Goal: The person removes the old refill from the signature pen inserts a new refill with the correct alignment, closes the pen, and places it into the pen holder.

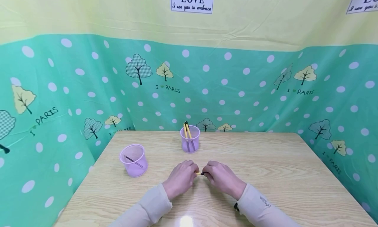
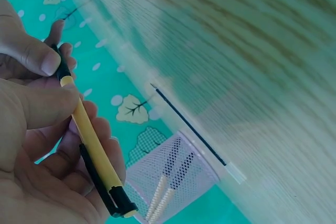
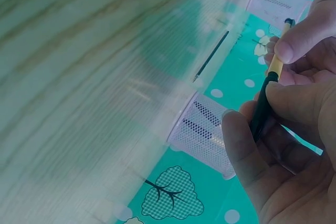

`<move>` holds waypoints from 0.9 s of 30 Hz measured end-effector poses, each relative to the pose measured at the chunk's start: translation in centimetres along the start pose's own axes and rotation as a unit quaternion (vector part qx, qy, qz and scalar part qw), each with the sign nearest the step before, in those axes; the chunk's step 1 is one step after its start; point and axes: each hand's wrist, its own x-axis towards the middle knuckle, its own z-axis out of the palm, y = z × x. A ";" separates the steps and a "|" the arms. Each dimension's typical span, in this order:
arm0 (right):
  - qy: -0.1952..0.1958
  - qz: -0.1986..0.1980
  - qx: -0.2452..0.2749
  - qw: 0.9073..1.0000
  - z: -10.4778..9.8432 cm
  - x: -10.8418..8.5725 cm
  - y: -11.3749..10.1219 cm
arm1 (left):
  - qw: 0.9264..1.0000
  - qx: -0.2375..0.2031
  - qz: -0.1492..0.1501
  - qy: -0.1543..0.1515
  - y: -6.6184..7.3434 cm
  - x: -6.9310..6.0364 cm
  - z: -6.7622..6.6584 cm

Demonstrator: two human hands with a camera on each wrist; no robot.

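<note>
Both hands hold a yellow-and-black ballpoint pen [image 2: 93, 135] together, low over the table's middle. My left hand [image 1: 182, 176] grips the yellow barrel, which has a black clip and end. On the black front section [image 3: 261, 106], the fingers of my right hand [image 1: 221, 177] are curled. The two sections meet between the hands. In both wrist views a thin dark pen refill [image 2: 190, 125] with a metal tip lies apart on the table; it cannot be made out in the head view.
Beyond the hands stands a lilac mesh cup [image 1: 193, 146] with two yellow-and-black pens [image 1: 187, 130]. Another lilac mesh cup [image 1: 137, 169], at the left, has a thin dark stick [image 1: 129, 159] in it. A patterned curtain [image 1: 236, 89] surrounds the wooden table [image 1: 265, 161].
</note>
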 end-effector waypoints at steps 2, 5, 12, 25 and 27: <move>0.001 0.000 0.000 1.000 0.0 0.0 0.0 | 1.000 -0.005 -0.002 -0.001 0.0 0.0 0.0; 0.002 0.000 -0.002 1.000 0.1 -0.1 0.0 | 1.000 -0.013 -0.006 -0.003 0.0 0.0 0.1; 0.001 -0.001 0.000 1.000 0.1 -0.1 0.0 | 1.000 -0.013 -0.013 -0.007 0.0 0.0 0.1; 0.002 -0.004 -0.002 1.000 0.2 0.1 0.1 | 0.999 -0.022 -0.026 -0.002 0.1 0.1 0.2; 0.003 -0.004 -0.002 1.000 0.1 0.1 0.1 | 0.999 -0.022 -0.023 0.003 0.2 0.1 0.1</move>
